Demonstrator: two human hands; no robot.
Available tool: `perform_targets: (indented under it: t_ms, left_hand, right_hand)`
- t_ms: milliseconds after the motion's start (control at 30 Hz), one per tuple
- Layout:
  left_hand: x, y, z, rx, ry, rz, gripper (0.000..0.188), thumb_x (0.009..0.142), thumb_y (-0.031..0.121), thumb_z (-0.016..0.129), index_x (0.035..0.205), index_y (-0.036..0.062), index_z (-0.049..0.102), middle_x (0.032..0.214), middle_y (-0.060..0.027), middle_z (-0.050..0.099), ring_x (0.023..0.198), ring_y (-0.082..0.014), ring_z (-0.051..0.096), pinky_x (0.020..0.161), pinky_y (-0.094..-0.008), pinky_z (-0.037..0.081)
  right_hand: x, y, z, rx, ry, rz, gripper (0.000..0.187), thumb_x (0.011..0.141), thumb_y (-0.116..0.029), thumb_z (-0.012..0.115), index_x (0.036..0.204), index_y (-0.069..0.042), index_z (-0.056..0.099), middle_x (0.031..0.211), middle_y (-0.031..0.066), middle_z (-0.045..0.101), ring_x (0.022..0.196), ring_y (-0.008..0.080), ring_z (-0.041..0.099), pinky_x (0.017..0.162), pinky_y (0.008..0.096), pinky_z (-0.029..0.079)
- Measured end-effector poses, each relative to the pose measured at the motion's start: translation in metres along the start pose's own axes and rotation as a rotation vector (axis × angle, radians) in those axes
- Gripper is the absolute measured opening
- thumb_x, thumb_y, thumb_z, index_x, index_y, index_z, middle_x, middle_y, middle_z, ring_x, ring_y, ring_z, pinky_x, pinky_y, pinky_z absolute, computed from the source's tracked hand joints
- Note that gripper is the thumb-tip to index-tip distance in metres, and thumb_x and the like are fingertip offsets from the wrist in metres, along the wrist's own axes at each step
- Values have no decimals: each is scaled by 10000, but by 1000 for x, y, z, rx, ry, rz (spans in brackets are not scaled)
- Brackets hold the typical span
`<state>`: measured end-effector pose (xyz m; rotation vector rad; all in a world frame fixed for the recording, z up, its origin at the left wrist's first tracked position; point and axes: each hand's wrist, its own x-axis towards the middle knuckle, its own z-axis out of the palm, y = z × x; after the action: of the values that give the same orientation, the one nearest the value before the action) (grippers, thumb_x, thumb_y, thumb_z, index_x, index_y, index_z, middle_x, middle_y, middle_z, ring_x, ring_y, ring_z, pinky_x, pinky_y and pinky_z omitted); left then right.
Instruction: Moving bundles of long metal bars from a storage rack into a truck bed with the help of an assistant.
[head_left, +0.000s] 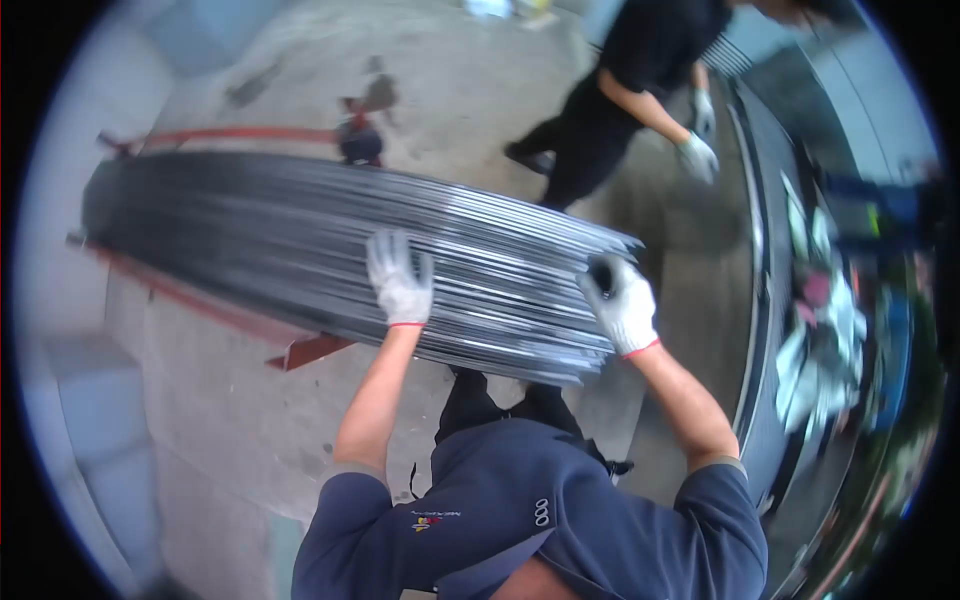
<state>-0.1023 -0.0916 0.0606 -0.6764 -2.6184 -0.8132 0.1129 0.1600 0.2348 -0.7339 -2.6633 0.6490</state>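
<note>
A long stack of thin grey metal strips [300, 220] stretches across the view, its uneven ends toward the right. My left hand [402, 285], in a white knit glove with a red cuff, lies on top of the strips with its fingers stretched out. At the right ends of the stack is my right hand [628, 312], gloved the same way. Its fingers bend around a dark gap, and blur hides whether a strip is between them.
Red rack bars [230, 135] run along the stack, with a red bar end [310, 350] jutting out on the near side. A co-worker [600, 110] in dark clothes and white gloves stands beyond. A long dark machine bed [790, 300] lies at the right, with crumpled pale sheeting [825, 355] beside it.
</note>
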Motion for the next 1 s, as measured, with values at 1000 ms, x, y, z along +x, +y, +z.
perform_targets:
  t_ms: [1000]
  left_hand:
    - [-355,533,52,-699,-837,671,475,968,210,721,1376,-18,636,1345,-234,685,1271,-347,659,1080,-422,510]
  right_hand:
    - [-613,396,-232,-391,854,1214,473,889,-362,754,1268,-104,643,1184,193,642,1117,388,626,952,507,505]
